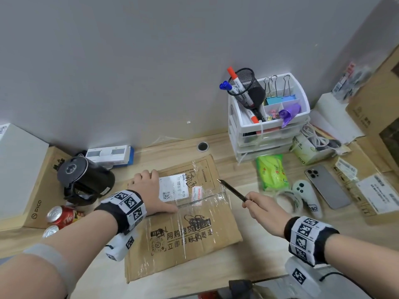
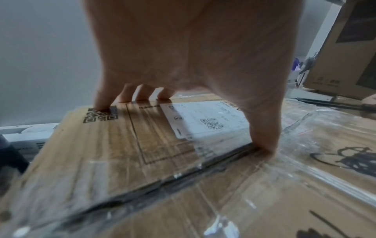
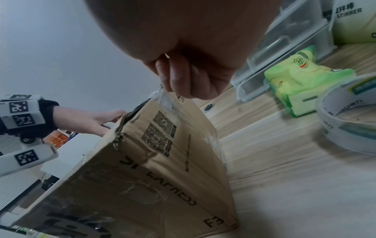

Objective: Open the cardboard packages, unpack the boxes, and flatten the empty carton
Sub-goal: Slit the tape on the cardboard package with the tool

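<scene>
A brown cardboard box [image 1: 194, 234] sealed with clear tape lies on the wooden desk, a white shipping label [image 1: 172, 188] on its top. My left hand [image 1: 149, 190] presses flat on the far left of the top. Its fingertips [image 2: 101, 106] touch near the far edge and its thumb [image 2: 264, 136] sits on the taped centre seam [image 2: 183, 173]. My right hand [image 1: 263, 210] grips a thin black pen-like tool [image 1: 233, 190]. The tool's metal tip hovers at the seam's right end. The right wrist view shows the box's side [image 3: 162, 169] below the curled fingers [image 3: 189, 77].
Right of the box lie a tape roll [image 1: 289, 201], a white controller [image 1: 308, 197], a phone [image 1: 328, 186] and a green tissue pack [image 1: 272, 173]. A white drawer organiser [image 1: 267, 126] stands behind them, more cartons [image 1: 371, 190] far right. A black kettle [image 1: 84, 180] and soda cans [image 1: 62, 214] sit left.
</scene>
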The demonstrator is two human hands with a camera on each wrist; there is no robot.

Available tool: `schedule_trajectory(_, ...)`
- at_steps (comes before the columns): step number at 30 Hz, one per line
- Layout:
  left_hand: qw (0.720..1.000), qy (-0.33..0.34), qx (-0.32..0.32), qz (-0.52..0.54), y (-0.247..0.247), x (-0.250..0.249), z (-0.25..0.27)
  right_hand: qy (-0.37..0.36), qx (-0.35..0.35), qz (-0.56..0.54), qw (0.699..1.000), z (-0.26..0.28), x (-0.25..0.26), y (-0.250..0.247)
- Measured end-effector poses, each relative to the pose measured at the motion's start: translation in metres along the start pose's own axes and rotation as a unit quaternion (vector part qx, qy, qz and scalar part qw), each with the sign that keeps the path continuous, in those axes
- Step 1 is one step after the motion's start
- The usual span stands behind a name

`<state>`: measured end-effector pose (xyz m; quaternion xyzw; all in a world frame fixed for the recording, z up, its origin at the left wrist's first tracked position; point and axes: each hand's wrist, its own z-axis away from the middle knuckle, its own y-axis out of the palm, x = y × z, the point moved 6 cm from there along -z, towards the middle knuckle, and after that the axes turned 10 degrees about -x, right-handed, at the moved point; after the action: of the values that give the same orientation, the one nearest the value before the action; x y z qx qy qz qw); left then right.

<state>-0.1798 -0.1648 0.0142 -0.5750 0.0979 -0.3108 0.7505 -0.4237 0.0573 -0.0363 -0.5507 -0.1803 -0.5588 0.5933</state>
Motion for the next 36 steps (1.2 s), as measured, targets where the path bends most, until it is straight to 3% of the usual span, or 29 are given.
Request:
schedule_trajectory(10,1.0,0.005,-0.019,-0.012,-0.004,-0.001,0.002,-0.006,-0.054,0.043,0.998,0.007,0.015,-0.003)
schedule_trajectory(36,0.999,-0.001,-0.026,-0.021,-0.005,-0.005,0.003,0.007,-0.061,0.066,0.996,0.032,0.016,-0.009)
